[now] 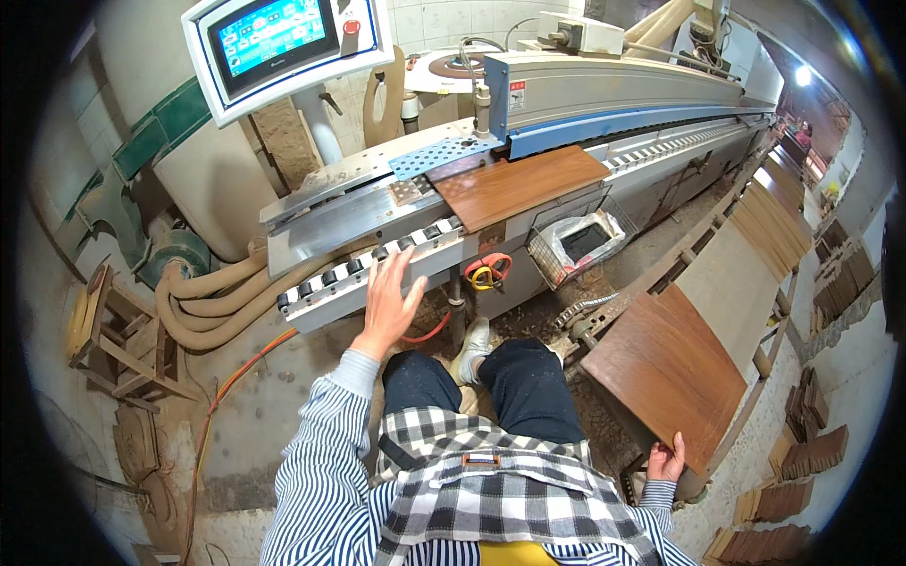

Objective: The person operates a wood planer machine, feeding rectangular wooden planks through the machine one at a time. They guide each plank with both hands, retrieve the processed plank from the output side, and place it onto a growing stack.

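My left hand [387, 300] is open, fingers spread, over the near edge of the roller rail [332, 276] of a long edge-banding machine [623, 90]. Nothing is in it. At the lower right, my right hand [666, 460] grips the near corner of a brown wood-grain panel [672, 363], with a finger over its edge. That panel lies on top of a row of boards along a roller conveyor. A second brown wooden panel [524, 184] rests flat on the machine, its far edge beside the blue beam and its left end under the perforated blue plate [444, 158].
A control screen [276, 40] stands at the upper left. On the machine's front hang a wire basket [578, 241] and orange-handled scissors [488, 272]. Ribbed hoses [212, 307] and a wooden stool [123, 340] are at left. Stacked boards [819, 455] lie at right.
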`<action>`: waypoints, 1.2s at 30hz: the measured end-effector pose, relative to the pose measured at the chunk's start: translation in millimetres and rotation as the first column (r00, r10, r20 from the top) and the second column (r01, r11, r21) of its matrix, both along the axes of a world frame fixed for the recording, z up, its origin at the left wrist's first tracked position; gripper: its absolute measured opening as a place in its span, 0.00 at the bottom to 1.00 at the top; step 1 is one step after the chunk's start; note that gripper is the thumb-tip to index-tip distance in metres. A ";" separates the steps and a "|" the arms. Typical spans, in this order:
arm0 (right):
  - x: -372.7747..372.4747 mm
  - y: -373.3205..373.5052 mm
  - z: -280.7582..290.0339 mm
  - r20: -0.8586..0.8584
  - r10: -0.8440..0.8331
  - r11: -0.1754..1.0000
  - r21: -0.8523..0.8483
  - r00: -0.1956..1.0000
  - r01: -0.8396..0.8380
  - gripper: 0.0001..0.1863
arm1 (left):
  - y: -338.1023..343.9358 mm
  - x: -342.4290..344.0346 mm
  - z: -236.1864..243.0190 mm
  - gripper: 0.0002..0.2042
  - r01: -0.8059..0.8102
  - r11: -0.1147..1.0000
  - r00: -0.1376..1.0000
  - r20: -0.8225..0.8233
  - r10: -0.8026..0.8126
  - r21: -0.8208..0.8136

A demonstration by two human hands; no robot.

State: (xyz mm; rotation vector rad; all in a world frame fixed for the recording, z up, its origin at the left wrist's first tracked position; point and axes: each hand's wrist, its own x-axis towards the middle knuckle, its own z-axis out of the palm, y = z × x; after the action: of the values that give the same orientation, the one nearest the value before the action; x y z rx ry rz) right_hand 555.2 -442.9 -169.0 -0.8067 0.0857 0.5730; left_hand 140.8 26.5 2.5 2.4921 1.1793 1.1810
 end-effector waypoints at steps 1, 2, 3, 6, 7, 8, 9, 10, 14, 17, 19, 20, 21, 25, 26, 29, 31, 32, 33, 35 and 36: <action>-2.4 3.4 3.8 0.018 0.025 1.000 0.011 1.000 -0.025 0.16 | -15.9 -4.6 0.6 0.27 0.011 1.000 1.000 0.027 -0.011 0.013; -2.1 10.2 8.7 0.027 0.078 0.996 0.050 0.997 -0.080 0.18 | -29.8 -9.3 -1.2 0.27 0.014 1.000 0.999 0.038 -0.014 -0.019; -7.5 25.7 23.1 0.045 0.135 0.989 0.061 0.990 -0.137 0.18 | -44.9 -15.1 -1.9 0.27 0.015 0.999 0.999 0.047 -0.013 -0.050; -23.4 79.7 57.6 0.065 0.291 0.948 0.118 0.955 -0.297 0.19 | -91.5 -23.5 1.6 0.29 0.077 0.992 0.992 0.112 -0.065 -0.102; -27.8 96.6 62.5 0.048 0.340 0.927 0.155 0.939 -0.343 0.20 | -105.4 -25.7 5.6 0.31 0.116 0.984 0.987 0.128 -0.099 -0.136; -36.9 120.5 75.7 0.065 0.425 0.886 0.173 0.903 -0.429 0.19 | -119.8 -29.0 9.8 0.33 0.151 0.973 0.980 0.157 -0.124 -0.175; -50.1 144.8 88.6 0.081 0.499 0.842 0.192 0.863 -0.505 0.18 | -130.8 -31.2 14.0 0.35 0.193 0.958 0.971 0.182 -0.156 -0.211; -60.5 171.0 95.9 0.091 0.555 0.807 0.182 0.827 -0.561 0.19 | -139.4 -33.9 17.1 0.36 0.225 0.951 0.966 0.176 -0.190 -0.211; -120.1 276.8 140.8 0.097 0.709 0.692 0.093 0.699 -0.716 0.14 | -152.0 -53.8 20.3 0.40 0.111 0.977 0.992 -0.039 -0.120 -0.182; -131.8 345.4 114.1 0.168 0.868 0.443 0.166 0.468 -0.881 0.06 | -141.5 -74.5 19.2 0.36 -0.079 0.991 0.982 -0.180 0.059 -0.104; -167.5 376.8 140.4 0.109 0.872 0.475 0.045 0.477 -0.879 0.05 | -126.1 -93.4 9.6 0.34 -0.187 0.982 0.966 -0.189 0.177 -0.034; -180.2 388.2 150.1 0.094 0.879 0.462 0.073 0.468 -0.884 0.05 | -118.5 -100.3 11.3 0.31 -0.221 0.975 0.962 -0.170 0.216 -0.010; -189.5 396.7 156.6 0.074 0.883 0.455 0.101 0.463 -0.885 0.06 | -109.1 -104.4 14.7 0.29 -0.261 0.965 0.957 -0.133 0.259 0.002; -202.6 407.1 165.2 0.127 0.872 0.449 0.174 0.473 -0.876 0.19 | -59.6 -124.9 5.5 0.23 -0.368 0.929 0.924 -0.102 0.369 0.032; -196.6 399.8 166.4 0.223 0.865 0.437 0.103 0.449 -0.894 0.26 | -46.8 -130.0 3.4 0.23 -0.382 0.923 0.917 -0.107 0.385 0.048; -159.6 369.4 153.9 0.301 0.859 0.479 -0.183 0.415 -0.859 0.21 | -15.7 -132.0 10.3 0.22 -0.395 0.918 0.909 -0.137 0.395 0.026; -122.7 350.7 126.2 0.350 0.842 0.537 -0.484 0.410 -0.691 0.19 | -3.8 -135.9 17.0 0.24 -0.401 0.916 0.907 -0.150 0.395 -0.015; -94.8 337.9 106.0 0.517 0.801 0.598 -0.658 0.303 -0.458 0.19 | 1.5 -133.6 21.0 0.25 -0.378 0.925 0.916 -0.153 0.370 -0.028; -65.8 324.8 83.7 0.638 0.757 0.654 -0.735 0.142 -0.182 0.18 | 4.7 -132.2 21.5 0.26 -0.356 0.934 0.924 -0.159 0.347 -0.033; -19.0 298.3 65.2 0.633 0.735 0.669 -0.619 -0.243 0.411 0.24 | 11.2 -132.2 3.1 0.31 -0.408 0.909 0.900 -0.127 0.416 0.086; -8.3 290.8 68.5 0.577 0.780 0.608 -0.610 -0.242 0.508 0.26 | 10.4 -131.8 -2.3 0.32 -0.454 0.882 0.877 -0.113 0.467 0.125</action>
State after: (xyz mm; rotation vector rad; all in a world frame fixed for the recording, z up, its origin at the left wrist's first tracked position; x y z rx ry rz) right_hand 546.9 -152.1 -100.5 -2.0937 -1.6670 -0.1646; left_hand 9.0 36.9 0.3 2.4682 1.8798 1.1938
